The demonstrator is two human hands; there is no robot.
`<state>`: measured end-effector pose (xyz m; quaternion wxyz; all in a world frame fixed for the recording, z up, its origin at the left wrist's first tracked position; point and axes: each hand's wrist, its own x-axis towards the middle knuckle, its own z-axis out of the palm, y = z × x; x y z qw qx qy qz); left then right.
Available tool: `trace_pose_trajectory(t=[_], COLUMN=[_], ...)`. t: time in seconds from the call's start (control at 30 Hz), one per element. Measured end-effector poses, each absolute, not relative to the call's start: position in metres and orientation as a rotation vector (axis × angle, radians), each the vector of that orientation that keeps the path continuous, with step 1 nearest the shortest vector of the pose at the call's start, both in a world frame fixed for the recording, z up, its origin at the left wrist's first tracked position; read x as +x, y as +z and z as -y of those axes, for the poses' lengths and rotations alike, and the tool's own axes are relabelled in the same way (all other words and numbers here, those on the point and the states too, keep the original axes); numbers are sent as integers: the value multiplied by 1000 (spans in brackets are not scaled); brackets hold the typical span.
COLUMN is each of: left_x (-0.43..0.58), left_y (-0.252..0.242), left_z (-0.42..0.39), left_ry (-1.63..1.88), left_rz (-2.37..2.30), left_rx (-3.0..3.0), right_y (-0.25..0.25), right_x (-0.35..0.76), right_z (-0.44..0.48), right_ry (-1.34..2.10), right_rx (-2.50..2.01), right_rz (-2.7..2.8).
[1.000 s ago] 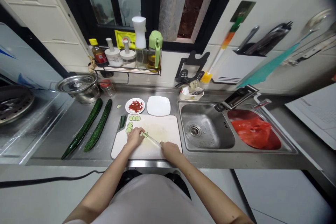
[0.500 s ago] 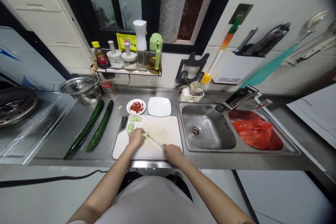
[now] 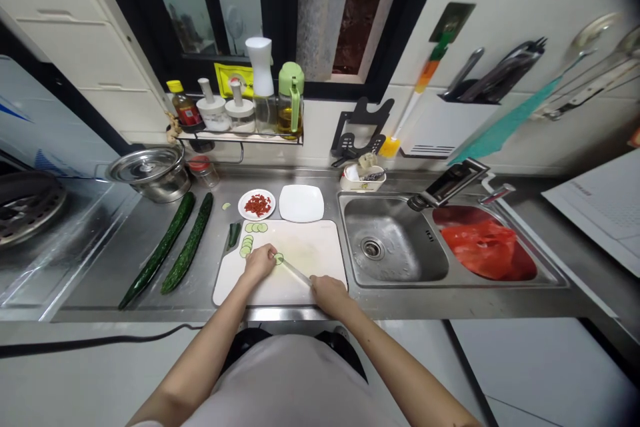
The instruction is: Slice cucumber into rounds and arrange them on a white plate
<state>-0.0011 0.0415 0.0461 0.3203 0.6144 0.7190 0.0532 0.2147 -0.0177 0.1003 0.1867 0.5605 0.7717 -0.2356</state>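
My right hand [image 3: 330, 295] is closed around the handle of a knife [image 3: 297, 273], whose blade points left over the white cutting board [image 3: 320, 247]. At the blade's tip lies a round cucumber slice [image 3: 279, 259]. The fingers of my left hand [image 3: 260, 263] pinch at this slice's left edge. Beyond that hand, on the board's left side, overlapping cucumber slices [image 3: 247, 246] form a short column, and a row of cucumber slices [image 3: 257, 227] lies along the upper edge. Dark green cucumber pieces [image 3: 233, 235] rest at the board's upper left corner.
Two whole cucumbers [image 3: 161, 250] lie on the steel counter at left. Behind the board stand a plate of chopped red bits [image 3: 245, 208] and a white square plate [image 3: 301, 203]. A sink [image 3: 400, 250] adjoins on the right, with a red plastic bag [image 3: 483, 250] in its second basin.
My left hand's fingers have drawn together at the slice's edge, and the hand has shifted very slightly. The knife and my right hand stay almost in place. The camera view has turned slightly.
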Motion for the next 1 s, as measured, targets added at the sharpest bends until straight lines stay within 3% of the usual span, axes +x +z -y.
trace_pose_trajectory(t=[0.67, 1.0], left_x=[-7, -2], left_y=[40, 42], left_z=[-49, -48], left_ry=[109, 233], left_rz=[-1823, -1888], left_rx=[1655, 1502], right_y=[116, 108], right_x=[199, 224], right_z=[8, 26], right_ry=[-427, -715], right_rx=[1531, 1713], right_rz=[-2231, -2198])
